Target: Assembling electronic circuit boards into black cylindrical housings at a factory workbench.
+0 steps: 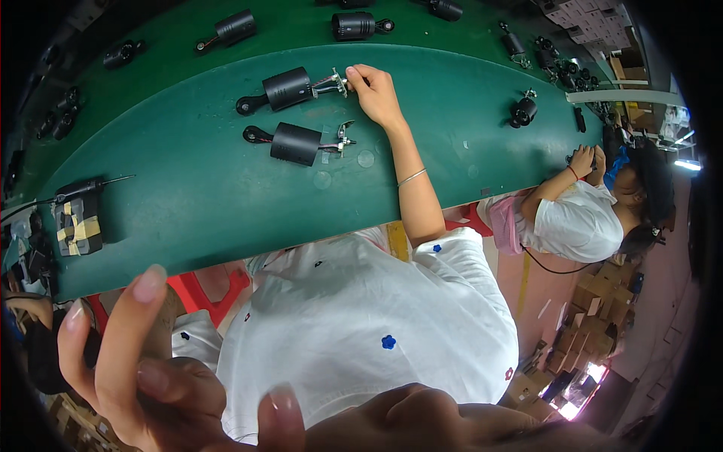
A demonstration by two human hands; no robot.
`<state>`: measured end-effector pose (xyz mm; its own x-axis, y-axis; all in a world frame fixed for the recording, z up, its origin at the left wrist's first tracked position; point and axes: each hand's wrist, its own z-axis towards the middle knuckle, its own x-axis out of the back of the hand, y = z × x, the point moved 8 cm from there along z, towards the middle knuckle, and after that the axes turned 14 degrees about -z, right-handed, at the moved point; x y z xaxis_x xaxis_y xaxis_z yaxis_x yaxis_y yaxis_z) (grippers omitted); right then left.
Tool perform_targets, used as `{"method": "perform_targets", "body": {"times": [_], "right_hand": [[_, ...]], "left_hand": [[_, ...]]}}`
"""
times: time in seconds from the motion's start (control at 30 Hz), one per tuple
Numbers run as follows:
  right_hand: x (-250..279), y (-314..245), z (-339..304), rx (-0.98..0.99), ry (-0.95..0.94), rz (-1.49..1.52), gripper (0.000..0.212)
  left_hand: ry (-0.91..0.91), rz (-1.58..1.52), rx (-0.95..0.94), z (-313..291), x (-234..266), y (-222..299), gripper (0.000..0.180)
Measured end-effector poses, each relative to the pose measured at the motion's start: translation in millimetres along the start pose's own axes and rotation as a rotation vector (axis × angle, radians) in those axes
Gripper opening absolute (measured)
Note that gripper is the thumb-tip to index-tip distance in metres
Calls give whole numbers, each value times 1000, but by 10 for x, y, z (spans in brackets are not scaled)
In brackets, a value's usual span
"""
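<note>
Down at seven o'clock, the left hand (pixel 143 369) was wide open, close to the lens, fingers spread and pointing up, long nails showing, with nothing in it. At five o'clock the right hand (pixel 422 418) was only a blurred mass against the bottom edge. I could not tell whether it was open or closed, or whether it held anything.

Between them and just above, at the centre of the view, was a co-worker's white shirt (pixel 361 316) with small blue dots, the nearest thing to both hands. The left thumb looked to lie right against its lower hem.

The co-worker's bare arm ran up to twelve o'clock, and the co-worker's hand (pixel 374 94) pinched the wired metal end of a black cylindrical housing (pixel 286 89) lying on the green surface (pixel 211 203). A second black housing (pixel 295 143) lay just below it, untouched. A taped black block (pixel 77 226) sat at nine o'clock near the surface edge. At three o'clock another seated person (pixel 580 222) in white worked with both hands together at the far end of the surface.
</note>
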<state>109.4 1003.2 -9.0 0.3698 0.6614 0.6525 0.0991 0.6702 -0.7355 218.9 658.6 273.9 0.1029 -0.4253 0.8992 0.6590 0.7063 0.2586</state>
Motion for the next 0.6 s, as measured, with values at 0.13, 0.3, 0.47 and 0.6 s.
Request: {"method": "perform_targets", "body": {"times": [0.13,0.3,0.47,0.6], "right_hand": [[-29,-63,21,-5,-22,13,31],[19,-174,37,7,-33,17,30],[78,-40,-6,13,4,4,29],[41,-251,10,86,-15,0,25]], "left_hand": [[-21,115,-50,-33,152,48,44],[344,278,-416,39,122,212,49],[99,-458,-342,601,-502,110,29],[-110,-368,-324,1180,-1911,-317,54]]}}
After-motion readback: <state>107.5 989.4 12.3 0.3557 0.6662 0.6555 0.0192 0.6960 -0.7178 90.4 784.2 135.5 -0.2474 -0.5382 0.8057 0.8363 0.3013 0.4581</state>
